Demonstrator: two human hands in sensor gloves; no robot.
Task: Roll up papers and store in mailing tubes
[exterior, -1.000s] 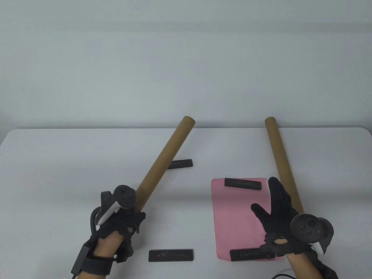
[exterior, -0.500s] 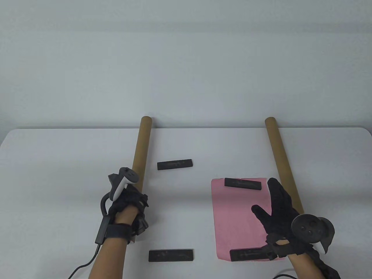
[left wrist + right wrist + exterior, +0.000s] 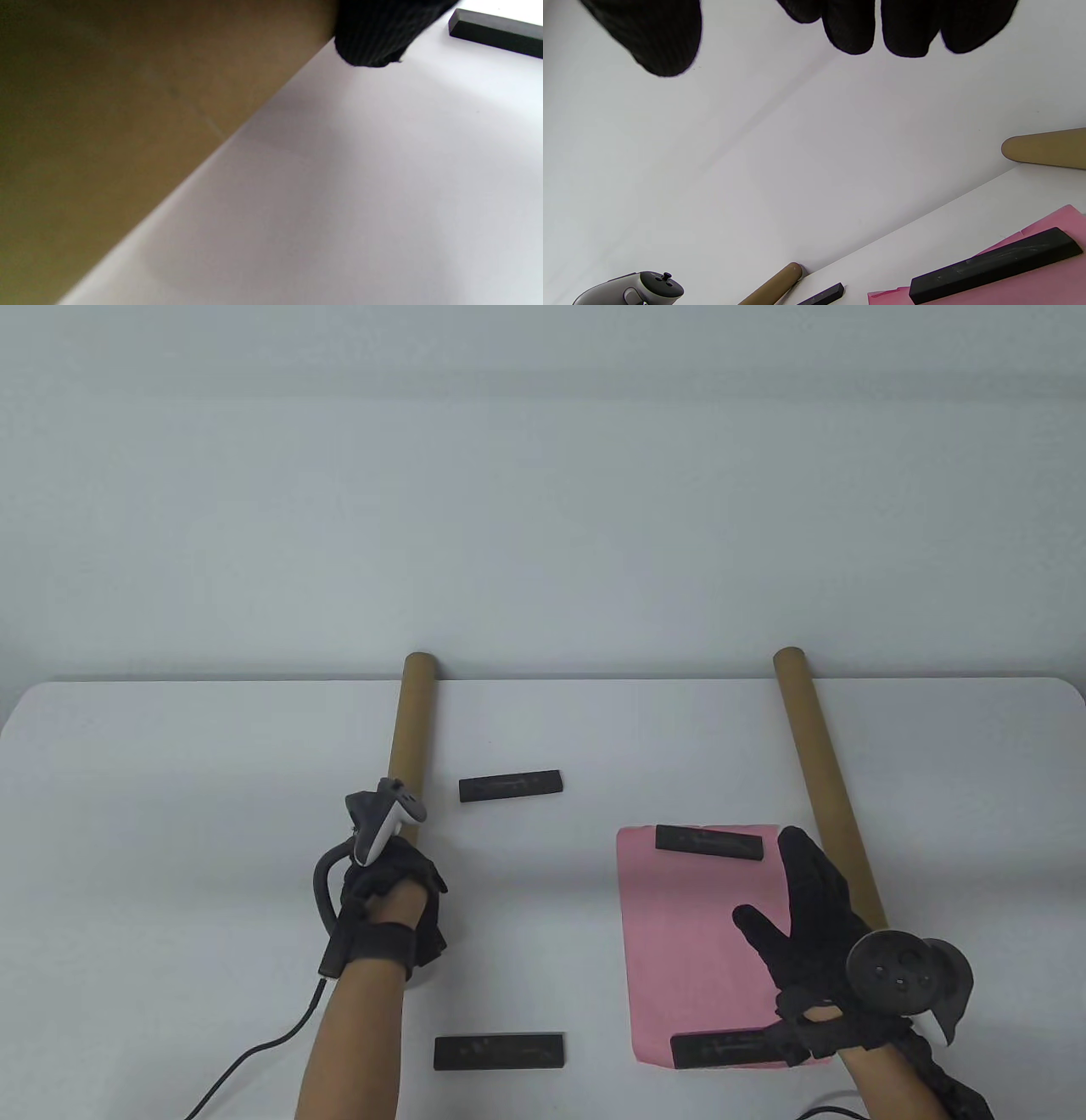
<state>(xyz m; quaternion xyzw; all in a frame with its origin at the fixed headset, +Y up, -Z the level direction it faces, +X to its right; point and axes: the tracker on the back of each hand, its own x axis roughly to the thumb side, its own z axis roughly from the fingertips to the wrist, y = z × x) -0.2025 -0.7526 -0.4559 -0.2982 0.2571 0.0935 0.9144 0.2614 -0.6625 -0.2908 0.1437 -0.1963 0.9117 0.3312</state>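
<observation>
My left hand [image 3: 397, 889] grips the near end of the left brown mailing tube [image 3: 413, 729], which lies pointing away towards the table's far edge. In the left wrist view the tube [image 3: 106, 140] fills the left side, with one gloved fingertip [image 3: 373, 38] curled round it. My right hand [image 3: 797, 903] is open, with its fingers spread over the right part of a pink paper [image 3: 687, 950]. The paper lies flat under two black weight bars, one at its far edge [image 3: 708, 841] and one at its near edge [image 3: 730, 1048]. The right mailing tube [image 3: 827, 780] lies beside the paper.
Two more black bars lie on the white table [image 3: 170, 814], one by the left tube [image 3: 511, 785] and one near the front edge [image 3: 499, 1052]. A cable [image 3: 254, 1060] trails from my left wrist. The right wrist view shows the pink paper [image 3: 1031, 284] and a bar [image 3: 992, 264].
My left hand swung the left tube's far end from the right over to the left and moved forward. The right hand, the paper and the right tube have not moved.
</observation>
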